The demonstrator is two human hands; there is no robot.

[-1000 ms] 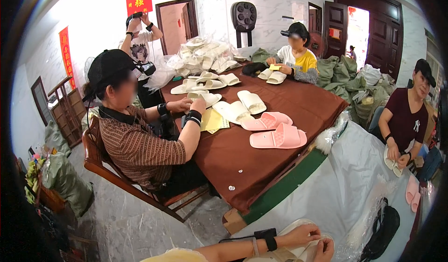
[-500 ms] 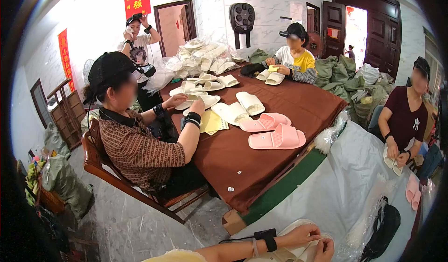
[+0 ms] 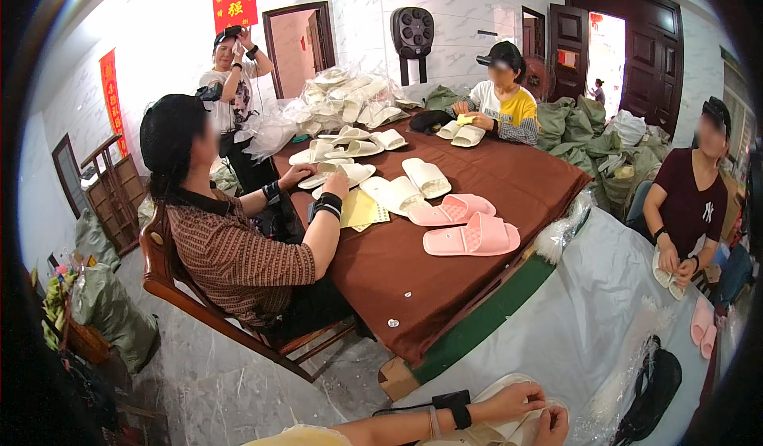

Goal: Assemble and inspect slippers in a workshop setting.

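Observation:
A pair of cream slippers (image 3: 494, 432) lies at the lower edge, partly cut off by the frame. My left hand (image 3: 515, 401), with a black band on its wrist, reaches over them, its fingers curled and pressed together. Close beside it, my right hand (image 3: 554, 425) is pinched, its forearm out of view. Both hands meet at the slippers' upper part, fingertips almost touching. What lies between the fingertips is too small to make out.
Grey sheeting (image 3: 493, 358) covers my table; a black cap-like item (image 3: 653, 394) and clear plastic wrap (image 3: 612, 398) lie right. Beyond is a brown-covered table (image 3: 373, 263) with pink slippers (image 3: 473, 239), cream slippers (image 3: 427, 177) and yellow sheets (image 3: 362, 209). Several co-workers surround it.
My hands stay almost still over the slippers. The seated co-worker at the left has turned their head away toward the far side. The standing person has shifted, holding something white near the face.

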